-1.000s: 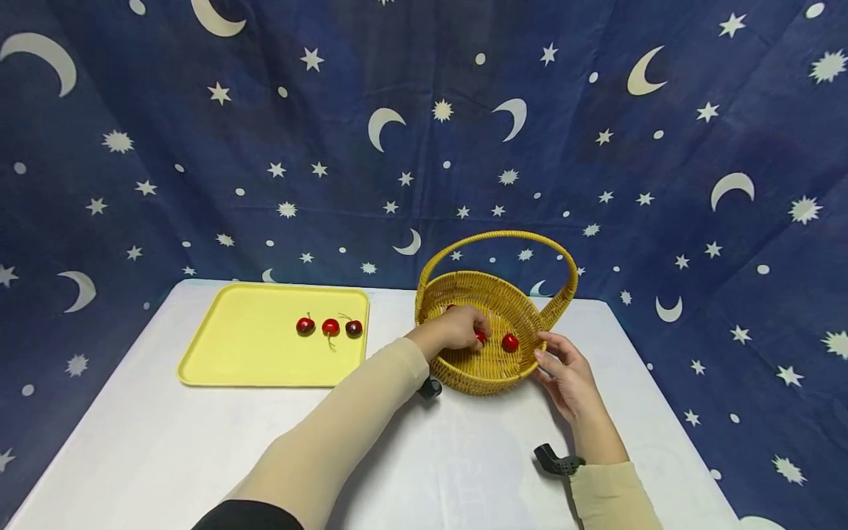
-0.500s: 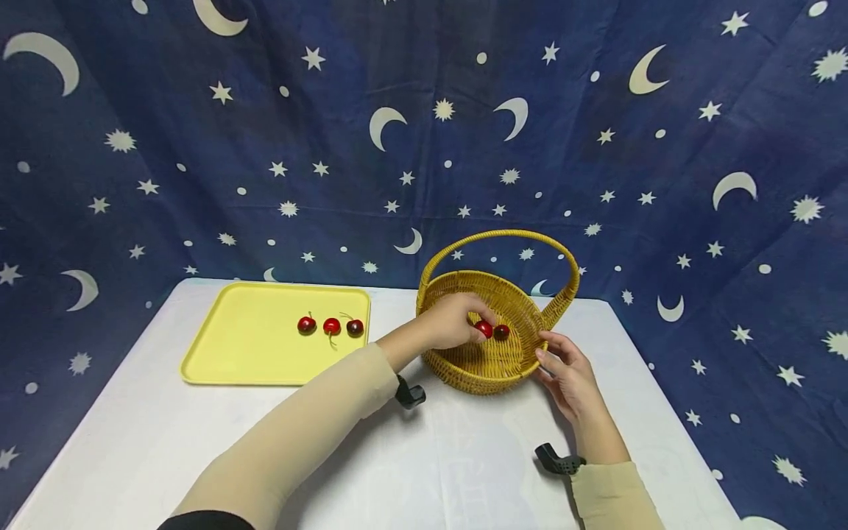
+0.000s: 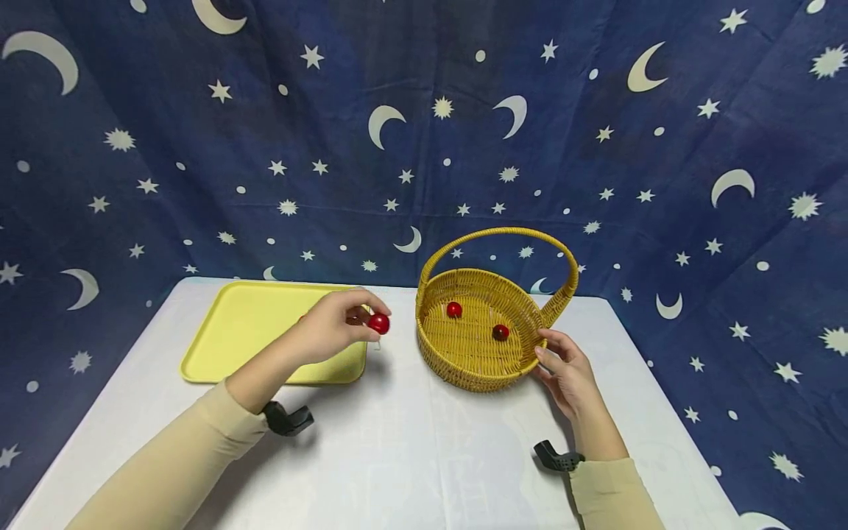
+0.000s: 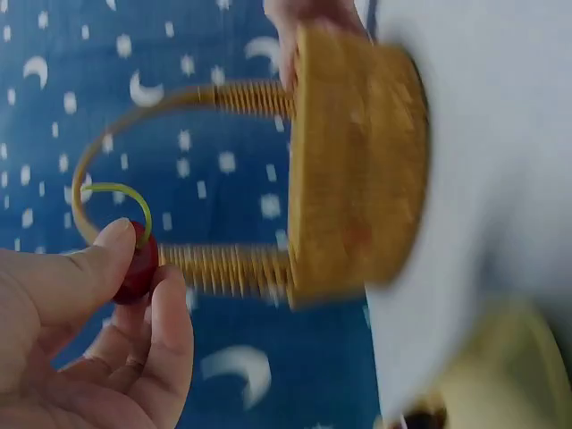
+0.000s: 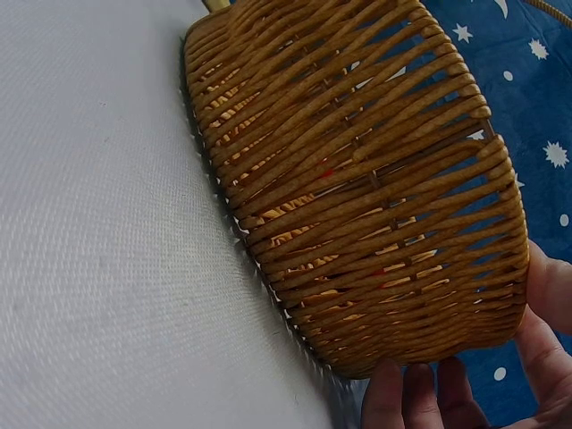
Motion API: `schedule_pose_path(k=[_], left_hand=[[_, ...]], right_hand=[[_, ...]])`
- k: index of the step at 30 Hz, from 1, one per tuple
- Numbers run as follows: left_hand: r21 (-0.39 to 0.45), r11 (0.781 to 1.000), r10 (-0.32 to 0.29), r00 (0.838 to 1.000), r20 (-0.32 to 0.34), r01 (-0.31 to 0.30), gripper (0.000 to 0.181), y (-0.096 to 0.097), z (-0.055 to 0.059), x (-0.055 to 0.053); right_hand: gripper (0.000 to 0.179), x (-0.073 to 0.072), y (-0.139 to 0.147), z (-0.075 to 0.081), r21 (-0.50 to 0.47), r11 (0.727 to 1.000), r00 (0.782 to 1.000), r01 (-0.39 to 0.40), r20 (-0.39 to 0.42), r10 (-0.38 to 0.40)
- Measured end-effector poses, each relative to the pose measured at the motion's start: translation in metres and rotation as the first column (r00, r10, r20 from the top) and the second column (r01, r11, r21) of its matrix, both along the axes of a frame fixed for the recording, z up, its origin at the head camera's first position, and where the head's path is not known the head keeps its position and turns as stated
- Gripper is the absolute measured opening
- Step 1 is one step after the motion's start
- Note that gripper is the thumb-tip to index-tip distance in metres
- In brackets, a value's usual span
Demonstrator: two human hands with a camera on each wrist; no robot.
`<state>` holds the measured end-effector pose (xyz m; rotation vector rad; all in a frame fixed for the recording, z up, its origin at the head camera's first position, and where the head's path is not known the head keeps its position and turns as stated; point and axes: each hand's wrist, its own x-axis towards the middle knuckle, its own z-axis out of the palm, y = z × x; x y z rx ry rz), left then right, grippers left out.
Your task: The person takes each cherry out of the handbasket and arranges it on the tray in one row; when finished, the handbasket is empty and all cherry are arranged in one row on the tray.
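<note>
Between thumb and fingertips my left hand (image 3: pixel 331 327) pinches a red cherry (image 3: pixel 379 323); its curved green stem shows in the left wrist view. The hand hovers by the right end of the yellow tray (image 3: pixel 232 324), covering most of the cherries there. To the right stands a wicker basket (image 3: pixel 464 379) with a tall arched handle. Two cherries lie in it, a red one (image 3: pixel 453 310) toward the back left and a darker one (image 3: pixel 501 333) nearer the right. My right hand (image 3: pixel 570 375) grips the basket's right rim, thumb on top and fingers against the outer wall.
A white cloth covers the table (image 3: pixel 411 456). Behind it hangs a dark blue curtain (image 3: pixel 331 132) with moons and stars, which also runs down the right side. Each wrist carries a black camera mount.
My left hand has lifted a cherry out of the basket and carried it left to the tray. The darker cherry in the basket has shifted slightly. My right hand stays on the rim.
</note>
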<state>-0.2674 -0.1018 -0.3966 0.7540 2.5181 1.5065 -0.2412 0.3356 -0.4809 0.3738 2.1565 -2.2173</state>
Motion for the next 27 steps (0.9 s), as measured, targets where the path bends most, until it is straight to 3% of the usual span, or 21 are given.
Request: schedule_pose_path(k=[5, 9, 12, 19, 27], left_hand=[[-0.065, 0.986, 0.154, 0.988, 0.013, -0.152, 0.032, -0.068, -0.017, -0.009], [-0.204, 0.942, 0.265, 0.964, -0.035, -0.266, 0.038, -0.115, -0.034, -0.024], [-0.274, 0.913, 0.304, 0.952, -0.039, -0.302, 0.039, -0.141, -0.048, -0.035], [-0.314, 0.909, 0.305, 0.951, 0.051, -0.275, 0.030, -0.157, -0.073, -0.049], [-0.314, 0.911, 0.299, 0.953, 0.053, -0.268, 0.029, -0.155, -0.084, -0.053]], right_hand=[[0.045, 0.000, 0.000, -0.001, 0.002, 1.000, 1.000, -0.005, -0.008, 0.005], [0.047, 0.000, 0.000, -0.002, 0.014, 1.000, 1.000, -0.007, -0.015, 0.007], [0.047, 0.000, 0.000, -0.002, 0.018, 1.000, 1.000, -0.003, -0.014, 0.004], [0.040, 0.001, 0.000, 0.000, -0.004, 1.000, 1.000, 0.002, -0.003, -0.002], [0.044, 0.001, -0.001, -0.001, -0.006, 1.000, 1.000, -0.002, -0.014, 0.002]])
